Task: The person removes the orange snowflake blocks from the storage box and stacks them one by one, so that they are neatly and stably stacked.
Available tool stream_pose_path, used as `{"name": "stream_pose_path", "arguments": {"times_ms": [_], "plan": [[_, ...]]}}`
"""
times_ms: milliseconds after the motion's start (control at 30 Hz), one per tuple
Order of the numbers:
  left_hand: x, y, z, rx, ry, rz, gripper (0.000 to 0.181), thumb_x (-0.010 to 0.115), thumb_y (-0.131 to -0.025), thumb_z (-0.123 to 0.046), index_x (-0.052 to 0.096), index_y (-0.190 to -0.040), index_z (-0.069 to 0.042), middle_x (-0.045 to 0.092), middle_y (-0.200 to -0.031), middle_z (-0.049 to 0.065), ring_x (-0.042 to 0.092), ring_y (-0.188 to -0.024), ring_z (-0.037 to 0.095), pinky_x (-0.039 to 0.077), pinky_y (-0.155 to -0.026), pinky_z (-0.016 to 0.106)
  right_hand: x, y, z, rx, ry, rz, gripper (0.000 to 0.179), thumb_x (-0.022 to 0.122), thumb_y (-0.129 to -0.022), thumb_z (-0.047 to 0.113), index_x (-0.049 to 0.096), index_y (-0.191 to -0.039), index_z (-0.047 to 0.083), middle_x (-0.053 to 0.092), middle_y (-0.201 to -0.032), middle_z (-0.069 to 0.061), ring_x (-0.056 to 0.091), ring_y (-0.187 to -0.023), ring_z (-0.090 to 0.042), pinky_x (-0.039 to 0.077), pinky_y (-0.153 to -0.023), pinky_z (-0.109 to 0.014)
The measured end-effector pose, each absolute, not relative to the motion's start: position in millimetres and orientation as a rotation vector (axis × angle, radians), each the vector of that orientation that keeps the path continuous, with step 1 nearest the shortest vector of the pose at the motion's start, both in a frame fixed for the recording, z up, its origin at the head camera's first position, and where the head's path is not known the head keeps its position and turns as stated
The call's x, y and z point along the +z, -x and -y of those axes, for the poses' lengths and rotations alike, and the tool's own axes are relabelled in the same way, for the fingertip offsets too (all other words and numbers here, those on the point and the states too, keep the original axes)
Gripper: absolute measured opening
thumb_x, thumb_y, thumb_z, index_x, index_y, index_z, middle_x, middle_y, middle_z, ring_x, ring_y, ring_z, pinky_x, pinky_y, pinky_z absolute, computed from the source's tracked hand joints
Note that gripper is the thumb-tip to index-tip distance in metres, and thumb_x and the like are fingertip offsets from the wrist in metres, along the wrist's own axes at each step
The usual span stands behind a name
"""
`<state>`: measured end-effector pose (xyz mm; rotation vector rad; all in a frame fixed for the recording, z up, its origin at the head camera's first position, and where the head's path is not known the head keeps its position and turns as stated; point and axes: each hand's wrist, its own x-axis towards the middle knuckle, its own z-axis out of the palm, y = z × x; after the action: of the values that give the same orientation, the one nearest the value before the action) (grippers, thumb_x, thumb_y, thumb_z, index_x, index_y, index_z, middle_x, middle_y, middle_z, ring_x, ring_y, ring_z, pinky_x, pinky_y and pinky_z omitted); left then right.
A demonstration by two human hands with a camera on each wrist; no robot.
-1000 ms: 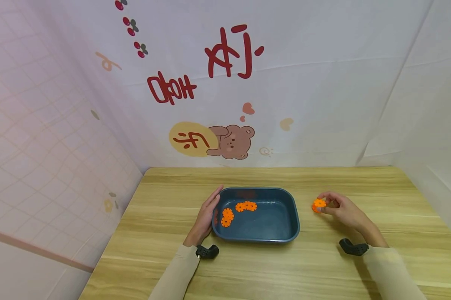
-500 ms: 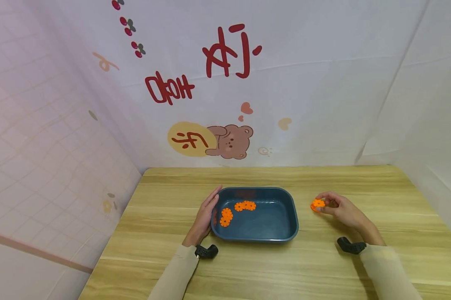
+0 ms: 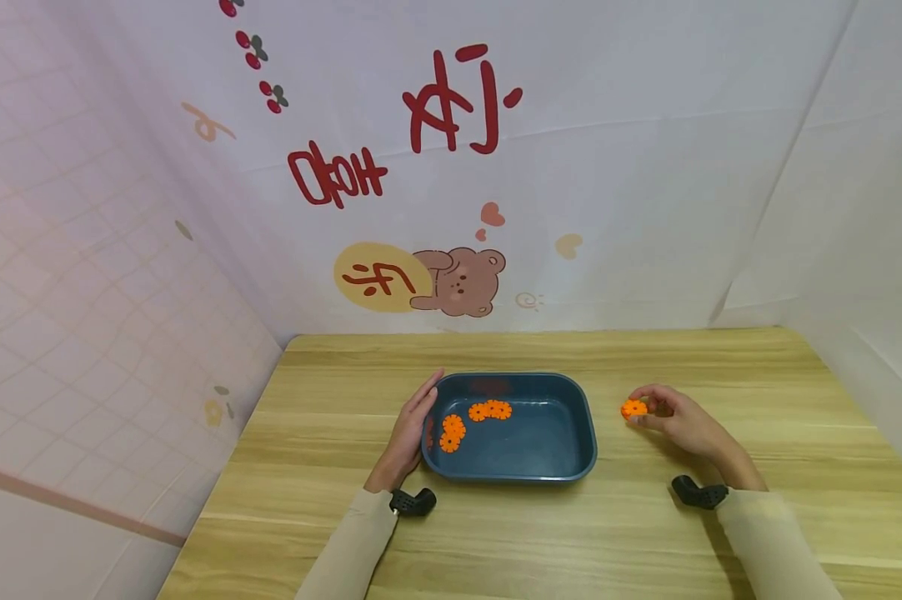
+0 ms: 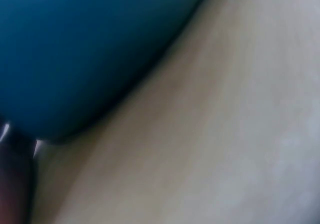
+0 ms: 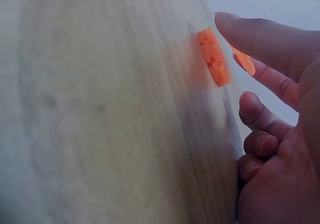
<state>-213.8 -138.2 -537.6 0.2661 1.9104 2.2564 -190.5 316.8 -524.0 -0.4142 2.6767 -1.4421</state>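
Observation:
A dark blue rectangular tray (image 3: 533, 446) sits on the wooden table, holding orange notched flower-shaped discs (image 3: 453, 427) in two overlapping groups, one at its left end and one near its back wall. Along the tray's left side lies my left hand (image 3: 406, 437), fingers straight against the outer wall. Right of the tray, my right hand (image 3: 679, 423) pinches one orange notched disc (image 5: 245, 63) between thumb and forefinger. Close by its fingertips, a short stack of matching orange discs (image 5: 214, 57) stands on the table. In the left wrist view, the tray's wall (image 4: 90, 48) is blurred.
The wooden table (image 3: 541, 542) ends at a white printed backdrop (image 3: 646, 208) behind and on both sides. Black wrist cameras (image 3: 413, 502) stick out at both wrists. The tray's raised rim lies between the hands.
My right hand has lowered the pinched disc slightly, closer to the stack. The left hand stays at the tray's side, and the head view has shifted a little.

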Motion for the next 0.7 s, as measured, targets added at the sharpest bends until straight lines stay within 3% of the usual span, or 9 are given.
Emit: {"name": "stream_pose_path", "arguments": {"times_ms": [700], "plan": [[-537.1, 213.8, 138.0, 2.268, -0.277, -1.903, 0.053, 0.047, -0.104, -0.041, 0.041, -0.153, -0.019, 0.028, -0.162, -0.003, 0.02, -0.15, 0.016, 0.017, -0.122, 0.043, -531.1, 194.5, -316.3, -1.333, 0.419, -2.755, 0.033, 0.075, -0.089, 0.017, 0.064, -0.117, 0.005, 0.055, -0.092, -0.006, 0.047, -0.083, -0.012, 0.038, -0.071, -0.024]]}}
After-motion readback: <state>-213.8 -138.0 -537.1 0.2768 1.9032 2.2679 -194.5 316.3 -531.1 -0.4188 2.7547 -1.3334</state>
